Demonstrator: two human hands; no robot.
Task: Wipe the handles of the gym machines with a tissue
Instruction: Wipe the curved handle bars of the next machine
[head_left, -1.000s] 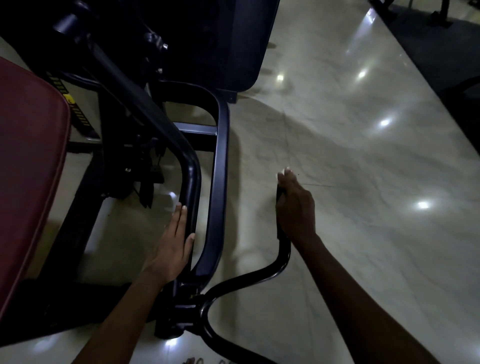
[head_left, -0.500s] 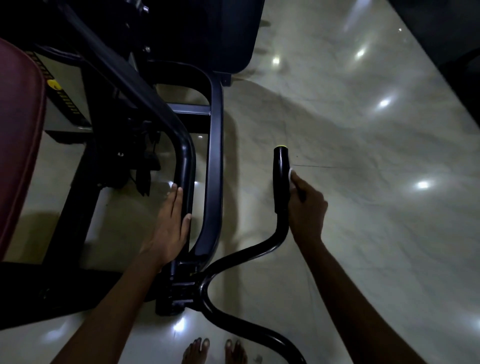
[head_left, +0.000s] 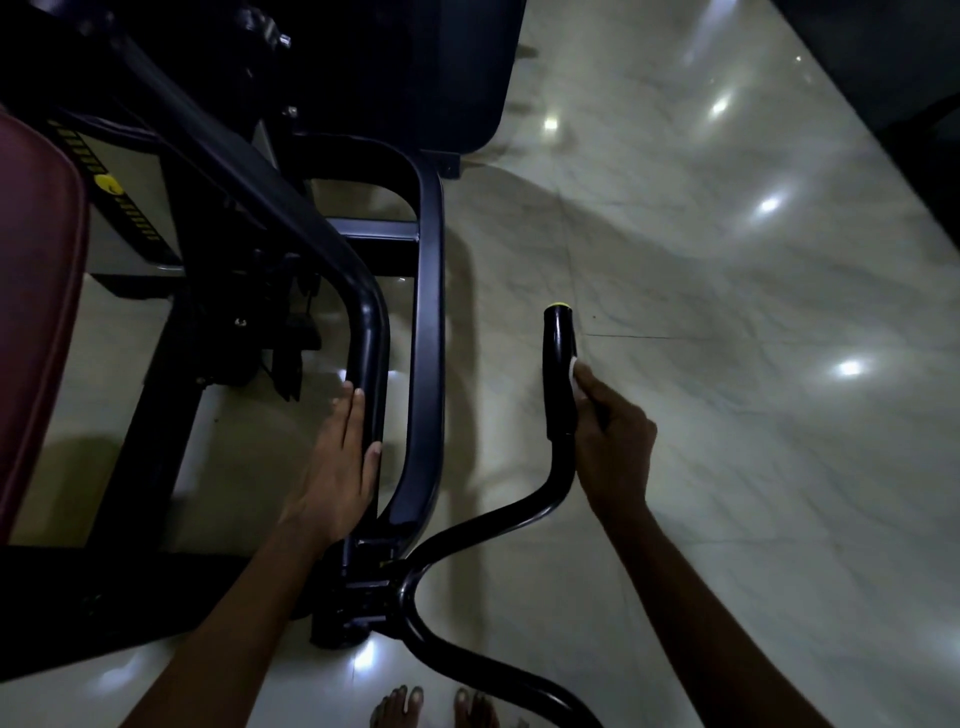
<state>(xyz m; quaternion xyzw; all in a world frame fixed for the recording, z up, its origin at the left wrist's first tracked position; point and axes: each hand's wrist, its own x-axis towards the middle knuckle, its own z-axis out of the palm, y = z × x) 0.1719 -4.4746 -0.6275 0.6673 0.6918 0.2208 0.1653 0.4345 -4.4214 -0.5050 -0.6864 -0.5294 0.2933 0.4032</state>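
Note:
A black handle grip (head_left: 558, 364) with a yellow end cap stands upright on a curved black bar (head_left: 498, 514) in the middle of the view. My right hand (head_left: 613, 441) is at the lower right side of the grip and pinches a small white tissue (head_left: 573, 370) against it. My left hand (head_left: 337, 467) lies flat, fingers straight, against the thick black frame tube (head_left: 370, 364) of the gym machine. The grip's upper part is bare.
A dark red padded seat (head_left: 36, 322) fills the left edge. The machine's black frame (head_left: 431, 312) and a dark panel (head_left: 415, 67) stand ahead. Glossy pale tile floor (head_left: 727, 364) spreads to the right. Bare toes (head_left: 431, 706) show at the bottom.
My right hand slid down from the top of the grip to its lower part, uncovering the yellow cap. My left hand stayed on the frame tube. The view tilted down.

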